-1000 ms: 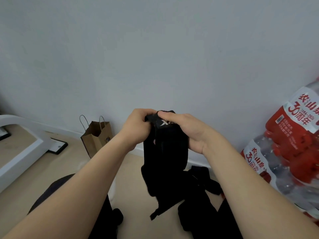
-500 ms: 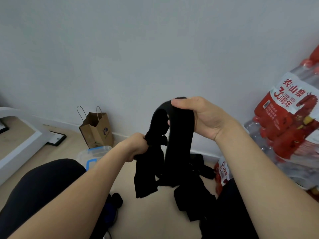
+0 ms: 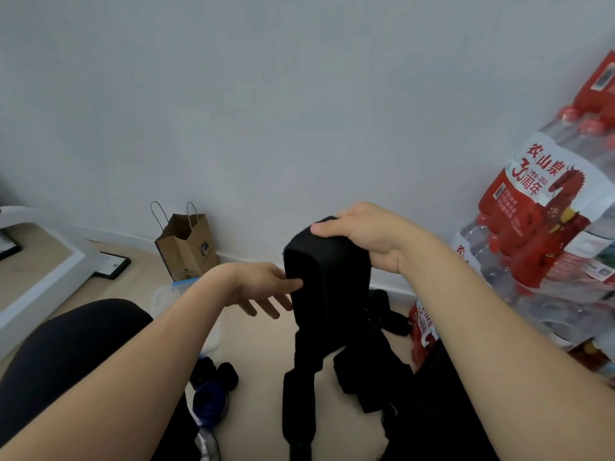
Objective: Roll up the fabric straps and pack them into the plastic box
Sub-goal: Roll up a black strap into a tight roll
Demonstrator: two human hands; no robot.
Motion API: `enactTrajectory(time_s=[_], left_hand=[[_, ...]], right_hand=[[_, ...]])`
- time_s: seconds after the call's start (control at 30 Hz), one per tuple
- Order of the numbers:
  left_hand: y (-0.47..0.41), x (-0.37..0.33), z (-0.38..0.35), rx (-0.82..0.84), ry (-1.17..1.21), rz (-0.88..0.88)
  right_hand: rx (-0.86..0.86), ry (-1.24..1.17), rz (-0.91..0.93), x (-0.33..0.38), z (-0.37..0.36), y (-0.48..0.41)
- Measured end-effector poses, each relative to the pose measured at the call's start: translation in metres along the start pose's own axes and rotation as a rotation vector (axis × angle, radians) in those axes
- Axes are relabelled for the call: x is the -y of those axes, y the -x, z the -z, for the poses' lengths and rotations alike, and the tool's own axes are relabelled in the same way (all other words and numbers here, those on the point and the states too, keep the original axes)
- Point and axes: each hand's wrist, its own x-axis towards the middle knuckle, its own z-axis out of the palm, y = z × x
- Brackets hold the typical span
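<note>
A long black fabric strap (image 3: 319, 294) hangs folded over in the air at centre. My right hand (image 3: 362, 234) grips its folded top, thumb on the near side. My left hand (image 3: 263, 287) is beside the strap's left edge with fingers spread and straight, the thumb touching the fabric. More black straps (image 3: 376, 371) lie in a heap on the floor below. The clear plastic box (image 3: 166, 294) with a blue-edged lid sits on the floor behind my left forearm, mostly hidden. A rolled black strap (image 3: 226, 375) lies near my left knee.
A brown paper bag (image 3: 186, 247) stands against the wall. Shrink-wrapped packs of water bottles (image 3: 545, 234) are stacked at the right. A white furniture edge (image 3: 43, 274) is at the left. My knees frame the floor space.
My left hand let go of the strap's hanging end and opened beside it. My right hand lowered slightly, still holding the folded top; the strap now hangs doubled and straighter.
</note>
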Motion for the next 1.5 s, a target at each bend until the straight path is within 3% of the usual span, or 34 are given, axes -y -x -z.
enactTrajectory(time_s=[0.23,0.33,0.5,0.6,0.77,0.9,0.97,1.07,1.17,1.33,1.43,1.5], left_hand=[[0.011,-0.009,0.013,-0.514,0.212,-0.388],[0.008,-0.008,0.019,-0.643,0.272,-0.344],[-0.004,0.001,0.020,-0.625,0.302,-0.158],[0.003,-0.008,0.019,-0.645,0.300,-0.277],[0.027,-0.032,0.029,-0.715,0.318,-0.608],[0.033,-0.041,0.044,-0.862,0.300,-0.619],[0.031,-0.040,0.053,-0.961,0.217,-0.568],[0.026,-0.043,0.067,-0.918,0.149,-0.523],[0.023,-0.045,0.074,-0.849,0.118,-0.615],[0.013,-0.042,0.069,-0.841,0.306,-0.774],[0.009,-0.039,0.072,-0.783,0.446,-0.779],[0.007,-0.037,0.075,-0.731,0.506,-0.782]], right_hand=[[0.118,-0.196,-0.107,0.004,-0.025,0.002],[0.201,-0.198,-0.037,0.012,-0.018,0.006],[0.162,-0.218,0.288,0.019,-0.009,0.009],[0.055,-0.152,0.352,0.019,-0.009,0.006],[-0.083,-0.094,0.269,0.018,-0.023,-0.005],[0.010,-0.155,0.281,0.024,-0.025,-0.010],[-0.033,-0.102,0.335,0.028,-0.024,-0.014],[-0.187,-0.051,0.410,0.030,-0.024,-0.023],[-0.287,-0.116,0.449,0.031,-0.025,-0.037],[-0.153,-0.341,0.456,0.032,-0.020,-0.054],[-0.133,-0.150,0.513,0.032,-0.015,-0.061],[-0.229,0.071,0.549,0.030,-0.012,-0.067]])
